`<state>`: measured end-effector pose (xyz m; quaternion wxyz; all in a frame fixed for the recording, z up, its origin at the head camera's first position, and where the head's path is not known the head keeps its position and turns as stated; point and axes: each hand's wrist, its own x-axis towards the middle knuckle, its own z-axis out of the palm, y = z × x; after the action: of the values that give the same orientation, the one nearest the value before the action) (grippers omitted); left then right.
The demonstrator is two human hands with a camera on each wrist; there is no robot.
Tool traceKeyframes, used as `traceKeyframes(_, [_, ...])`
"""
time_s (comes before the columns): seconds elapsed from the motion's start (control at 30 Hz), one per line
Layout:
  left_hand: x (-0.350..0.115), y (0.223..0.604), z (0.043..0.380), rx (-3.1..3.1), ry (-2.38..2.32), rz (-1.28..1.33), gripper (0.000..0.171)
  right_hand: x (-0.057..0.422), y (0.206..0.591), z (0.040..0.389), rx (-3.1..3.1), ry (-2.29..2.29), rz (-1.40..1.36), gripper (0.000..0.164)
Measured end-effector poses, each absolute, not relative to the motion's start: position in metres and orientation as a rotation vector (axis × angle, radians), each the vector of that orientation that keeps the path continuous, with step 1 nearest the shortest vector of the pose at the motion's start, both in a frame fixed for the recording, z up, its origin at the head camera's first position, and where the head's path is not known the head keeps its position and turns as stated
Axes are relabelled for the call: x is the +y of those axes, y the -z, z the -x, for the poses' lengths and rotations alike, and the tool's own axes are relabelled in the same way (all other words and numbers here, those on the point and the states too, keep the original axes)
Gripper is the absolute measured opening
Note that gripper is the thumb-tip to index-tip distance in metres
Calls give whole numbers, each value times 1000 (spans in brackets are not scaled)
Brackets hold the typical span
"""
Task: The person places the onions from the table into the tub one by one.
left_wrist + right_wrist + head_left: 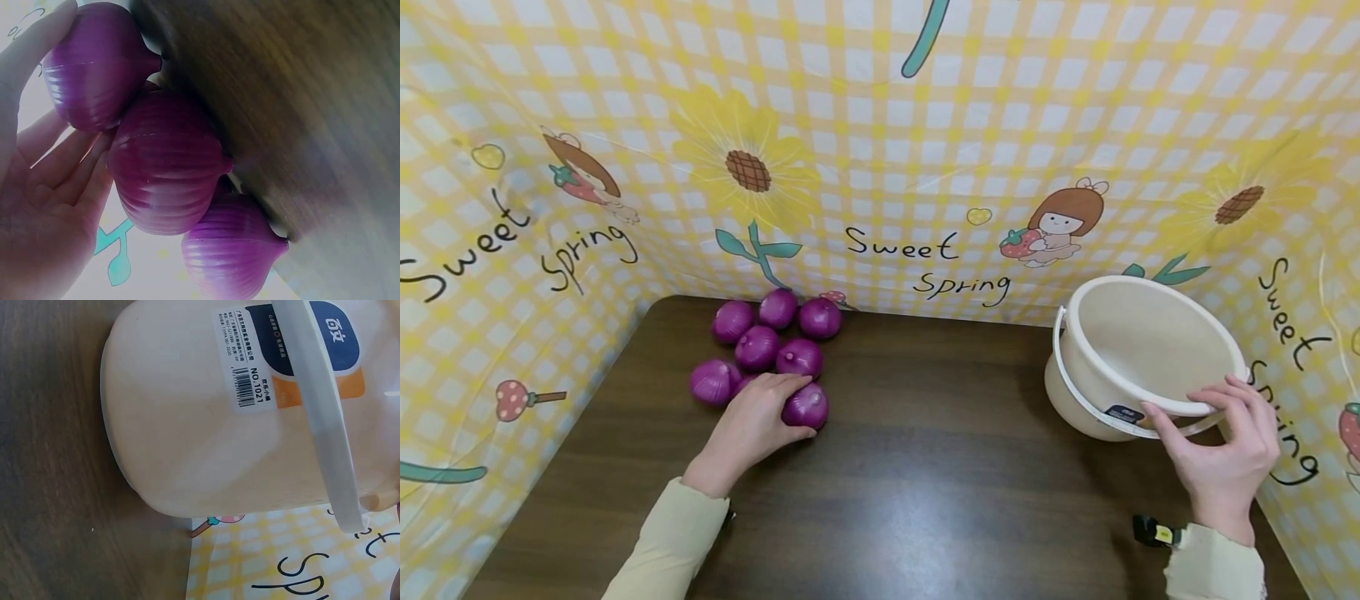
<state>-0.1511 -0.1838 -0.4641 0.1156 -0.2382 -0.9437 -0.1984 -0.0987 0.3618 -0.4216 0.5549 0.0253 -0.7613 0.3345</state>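
My left hand [756, 433] grips a purple onion [807, 407] at the near right of a group, its thumb on the near side and its fingers on the far side. In the left wrist view the thumb and fingers lie around that onion [100, 69], and two more onions touch or nearly touch in a row beside it. Several other purple onions [757, 347] sit close together at the table's far left. My right hand [1232, 450] holds the rim of a cream bucket [1093, 408], thumb outside and fingers over the edge. The bucket looks slightly tilted.
The dark wooden table [910, 467] lies under everything. A yellow checked cloth [895, 167] with printed flowers and words stands behind and along both sides. The bucket's white handle [1075, 396] hangs down its front, across a label [250, 362].
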Motion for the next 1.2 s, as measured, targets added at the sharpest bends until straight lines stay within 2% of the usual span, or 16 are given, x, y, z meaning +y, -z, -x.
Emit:
traceKeyframes(0.4, [-181,467,149,-2729,676,722,74,358,426,103,-1784,-779,-61,62])
traceKeyframes(0.83, [-173,460,157,-2679,817,692,76,311,402,107,-1746,-852,-159,73])
traceKeyframes(1.2, [-174,443,161,-2618,894,628,74,282,418,116,-1746,-965,-301,71])
